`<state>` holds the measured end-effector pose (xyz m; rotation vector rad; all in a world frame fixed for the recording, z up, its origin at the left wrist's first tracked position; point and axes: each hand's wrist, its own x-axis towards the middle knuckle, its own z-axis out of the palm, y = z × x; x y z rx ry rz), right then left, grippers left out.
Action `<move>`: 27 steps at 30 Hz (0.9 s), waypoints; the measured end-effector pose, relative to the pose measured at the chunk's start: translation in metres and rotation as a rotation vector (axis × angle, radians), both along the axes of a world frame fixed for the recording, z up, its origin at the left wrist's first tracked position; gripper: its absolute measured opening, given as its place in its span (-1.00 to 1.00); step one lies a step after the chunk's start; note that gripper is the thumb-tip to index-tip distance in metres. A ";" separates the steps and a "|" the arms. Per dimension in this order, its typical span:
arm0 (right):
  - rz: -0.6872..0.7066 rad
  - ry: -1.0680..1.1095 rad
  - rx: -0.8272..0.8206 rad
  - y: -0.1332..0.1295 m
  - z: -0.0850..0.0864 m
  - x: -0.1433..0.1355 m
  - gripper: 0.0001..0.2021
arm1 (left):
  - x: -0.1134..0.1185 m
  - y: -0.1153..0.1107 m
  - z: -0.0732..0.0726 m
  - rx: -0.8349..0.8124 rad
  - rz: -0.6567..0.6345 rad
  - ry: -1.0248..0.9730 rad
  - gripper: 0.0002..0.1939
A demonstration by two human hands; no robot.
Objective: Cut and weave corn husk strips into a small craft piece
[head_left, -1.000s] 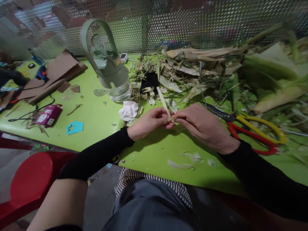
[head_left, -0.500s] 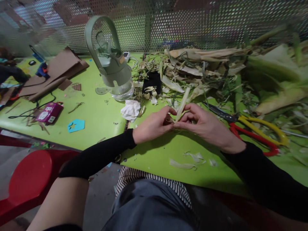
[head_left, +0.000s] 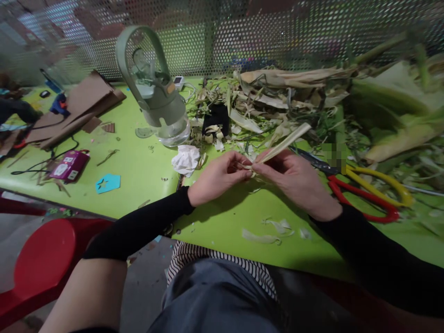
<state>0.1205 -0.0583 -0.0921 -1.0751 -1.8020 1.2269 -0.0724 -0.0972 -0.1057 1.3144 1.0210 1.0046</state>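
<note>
Between my two hands is a pale strip of corn husk (head_left: 286,142), its long free end pointing up and to the right. My left hand (head_left: 222,175) pinches the strip's lower end with thumb and fingertips. My right hand (head_left: 294,180) is closed on the strip just beside it, thumb on top; its other fingers are partly hidden. Below the hands, loose husk scraps (head_left: 262,237) lie on the green table (head_left: 215,222). Scissors with one red and one yellow handle (head_left: 364,194) rest right of my right hand.
A heap of dried and green corn husks (head_left: 294,92) spreads along the back right. A handled water bottle (head_left: 159,106), crumpled tissue (head_left: 186,160), blue paper piece (head_left: 107,183), purple power socket (head_left: 69,165) and brown cardboard (head_left: 79,104) lie leftward. A red stool (head_left: 45,254) stands at lower left.
The husk strip has tilted from nearly upright to slanting rightward. My right hand has turned over it and shifted slightly left, while my left hand keeps its pinch.
</note>
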 end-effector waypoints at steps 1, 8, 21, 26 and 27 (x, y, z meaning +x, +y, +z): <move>-0.010 0.001 0.034 -0.001 0.002 0.000 -0.71 | 0.000 0.001 0.000 -0.040 -0.012 -0.043 -0.82; -0.021 -0.096 0.214 -0.013 0.006 -0.004 -0.78 | 0.007 -0.003 0.003 -0.186 -0.084 -0.213 -0.81; -0.065 0.035 0.383 -0.010 -0.004 -0.005 -0.89 | 0.004 0.002 0.008 -0.522 0.156 -0.560 -0.90; 0.044 -0.272 1.019 -0.009 0.003 0.003 -0.88 | 0.003 -0.002 0.006 -0.478 0.102 -0.498 -0.86; 0.095 -0.325 1.132 -0.007 0.004 0.005 -0.84 | 0.003 -0.002 0.004 -0.457 0.086 -0.470 -0.84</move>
